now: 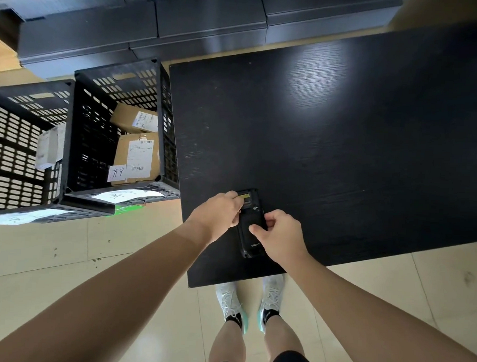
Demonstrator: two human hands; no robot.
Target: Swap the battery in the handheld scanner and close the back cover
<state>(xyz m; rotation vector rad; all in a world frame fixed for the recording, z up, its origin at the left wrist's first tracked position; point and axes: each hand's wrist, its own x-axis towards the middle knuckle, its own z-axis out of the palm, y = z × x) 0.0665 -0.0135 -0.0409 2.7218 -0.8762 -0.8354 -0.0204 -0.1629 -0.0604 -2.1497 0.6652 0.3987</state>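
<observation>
While two black slatted crates (78, 135) stand on the pale tiled floor (65, 244) at the far left, the nearer one (119, 126) holds brown cardboard parcels (136, 154) with white shipping labels, and sheets of paper (127, 195) lie on the crates' near rims. Just right of the crates stands the black table (329, 143), its near left corner above the person's white shoes (251, 299). Near that corner the black handheld scanner (250, 230) lies flat on the table, back side up, lengthwise away from the person, with printed lettering near its close end. Its left hand (216, 214) grips the scanner's left edge, the fingertips curled onto the top end beside a small yellowish window. On the other side, the right hand (280, 237) clasps the scanner's right edge, its thumb pressed on the middle of the back panel. Whether the back cover is fully seated cannot be told.
</observation>
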